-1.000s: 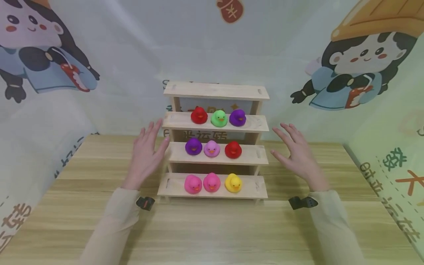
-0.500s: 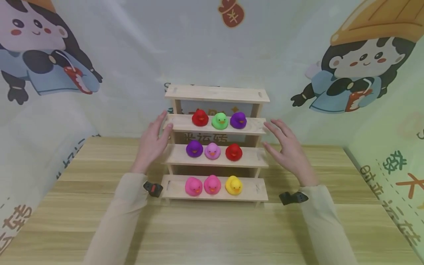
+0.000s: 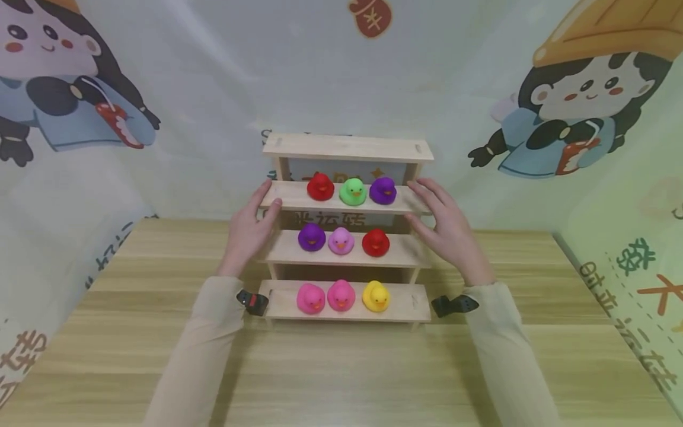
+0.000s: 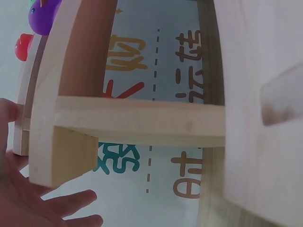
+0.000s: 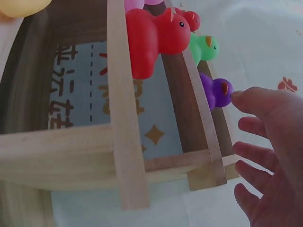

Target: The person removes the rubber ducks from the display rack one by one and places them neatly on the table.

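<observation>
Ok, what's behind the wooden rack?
A pale backdrop with printed lettering shows through gaps between the shelf boards. In the head view, boards and ducks cover some lettering.

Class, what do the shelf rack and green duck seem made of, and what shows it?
Shelf rack: likely wood, matte, seemingly unvarnished; it is pale with faint grain. Green duck: smooth, perhaps rubber or plastic, by its even colour and rounded form; which stays open.

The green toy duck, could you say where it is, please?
In the head view, the green toy duck sits on the second-highest shelf, between a red duck, left, and a purple duck, right.
</observation>
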The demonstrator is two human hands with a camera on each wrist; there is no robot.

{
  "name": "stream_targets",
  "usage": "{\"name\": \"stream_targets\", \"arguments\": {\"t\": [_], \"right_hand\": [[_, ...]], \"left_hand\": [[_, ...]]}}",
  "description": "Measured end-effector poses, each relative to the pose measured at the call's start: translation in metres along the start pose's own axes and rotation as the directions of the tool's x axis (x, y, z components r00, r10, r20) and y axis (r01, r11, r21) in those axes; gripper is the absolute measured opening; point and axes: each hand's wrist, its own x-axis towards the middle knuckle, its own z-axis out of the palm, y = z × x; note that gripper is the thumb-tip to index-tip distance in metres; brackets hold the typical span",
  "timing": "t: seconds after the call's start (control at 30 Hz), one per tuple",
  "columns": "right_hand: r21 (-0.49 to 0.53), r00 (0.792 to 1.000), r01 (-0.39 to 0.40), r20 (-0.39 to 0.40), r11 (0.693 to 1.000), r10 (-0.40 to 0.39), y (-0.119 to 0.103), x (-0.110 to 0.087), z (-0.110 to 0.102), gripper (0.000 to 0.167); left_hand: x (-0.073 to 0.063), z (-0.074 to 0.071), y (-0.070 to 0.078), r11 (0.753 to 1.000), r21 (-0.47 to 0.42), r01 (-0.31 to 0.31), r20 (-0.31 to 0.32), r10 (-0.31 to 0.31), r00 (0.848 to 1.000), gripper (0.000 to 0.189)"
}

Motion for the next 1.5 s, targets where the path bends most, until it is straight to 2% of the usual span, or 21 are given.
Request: {"name": "stream_targets", "arguments": {"t": [0.23,0.37,0.63,0.8,1.03,1.33,1.5], "right_hand": [[0.059,0.999,0.028,-0.034,0.998,-0.026,-0.008,0.015,0.004,0.051],[0.103,0.999,0.031,-0.012,0.994,-0.030,-0.015,0.023,0.006,0.050],[0.173,0.999,0.039,0.006,0.984,-0.040,-0.021,0.033,0.014,0.047],[0.221,1.000,0.020,-0.015,0.975,-0.018,-0.019,0.035,0.021,0.043],[0.312,0.996,0.017,-0.087,0.950,0.011,-0.019,0.035,0.027,0.035],[0.299,0.993,0.001,-0.110,0.954,0.034,-0.019,0.034,0.023,0.034],[0.326,0.990,-0.005,-0.133,0.945,0.051,-0.019,0.032,0.017,0.033]], "left_hand": [[0.002,0.001,0.000,0.997,-0.072,-0.006,-0.004,0.006,1.000,0.059],[0.001,0.002,0.000,0.994,-0.112,0.003,0.000,-0.004,1.000,0.059],[0.000,0.003,0.002,0.991,-0.131,0.018,0.010,-0.017,1.000,0.059],[0.001,0.003,0.002,0.991,-0.132,0.018,0.011,-0.017,1.000,0.059],[0.000,0.003,0.001,0.990,-0.140,0.013,0.013,-0.011,1.000,0.058],[0.000,0.002,0.002,0.985,-0.172,0.034,0.026,-0.029,0.999,0.057],[0.000,0.000,0.003,0.984,-0.173,0.041,0.037,-0.036,0.999,0.058]]}}
